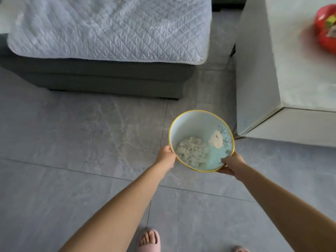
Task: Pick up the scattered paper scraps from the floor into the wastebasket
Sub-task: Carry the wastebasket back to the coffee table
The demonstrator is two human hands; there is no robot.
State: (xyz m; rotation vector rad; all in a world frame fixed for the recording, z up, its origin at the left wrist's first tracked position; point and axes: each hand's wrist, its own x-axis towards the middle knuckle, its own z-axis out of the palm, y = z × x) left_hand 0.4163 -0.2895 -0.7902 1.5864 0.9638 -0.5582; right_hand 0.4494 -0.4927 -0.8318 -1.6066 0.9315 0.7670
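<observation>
A round pale blue wastebasket [190, 124] with a yellow rim sits between both my hands, seen from above, over the grey floor. White paper scraps [191, 151] lie heaped on its bottom. A deer picture shows on its inner wall. My left hand [166, 155] grips the rim on the left side. My right hand [231, 163] grips the rim at the lower right, thumb over the edge. No loose scraps show on the floor.
A grey sofa [109, 77] with a white quilted cover stands at the back left. A pale cabinet [291, 88] stands right of the basket, with a red object [326, 28] on top. My feet in pink slippers [149, 240] are at the bottom edge.
</observation>
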